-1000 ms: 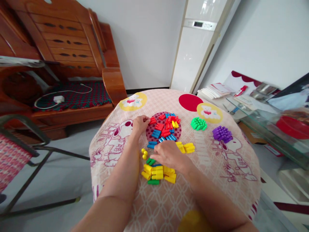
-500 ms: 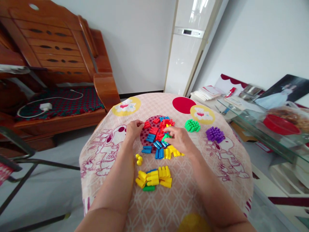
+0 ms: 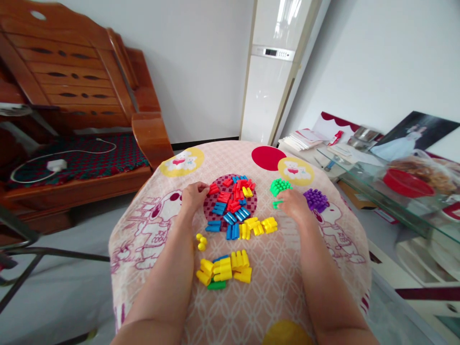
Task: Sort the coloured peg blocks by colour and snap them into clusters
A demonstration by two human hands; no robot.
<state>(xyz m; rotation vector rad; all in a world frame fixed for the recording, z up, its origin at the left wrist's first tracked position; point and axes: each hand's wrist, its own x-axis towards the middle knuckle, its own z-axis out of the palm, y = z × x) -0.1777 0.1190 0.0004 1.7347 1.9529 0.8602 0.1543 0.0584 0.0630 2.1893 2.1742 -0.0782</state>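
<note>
My left hand (image 3: 194, 195) rests at the left edge of the central pile, its fingertips closed on a red plastic piece (image 3: 213, 189). My right hand (image 3: 293, 203) is beside the green cluster (image 3: 281, 186), pinching a small green plastic piece (image 3: 276, 204) just in front of it. Between the hands lie red pieces (image 3: 224, 197), blue pieces (image 3: 219, 208) and yellow pieces (image 3: 253, 224), joined in short rows. Right of the right hand is a purple cluster (image 3: 316, 199). Its fingers are partly hidden by the back of the hand.
Nearer me sit a group of larger yellow pieces (image 3: 223, 269), a green one (image 3: 216, 285) and small yellow knobs (image 3: 201, 241). A patterned cloth (image 3: 151, 287) covers the round table. A glass shelf (image 3: 362, 177) stands right, a wooden bench (image 3: 79, 177) left.
My right hand has moved right from the central pile to the green cluster, carrying a green piece. My left hand stays at the red piece. The view has shifted slightly.
</note>
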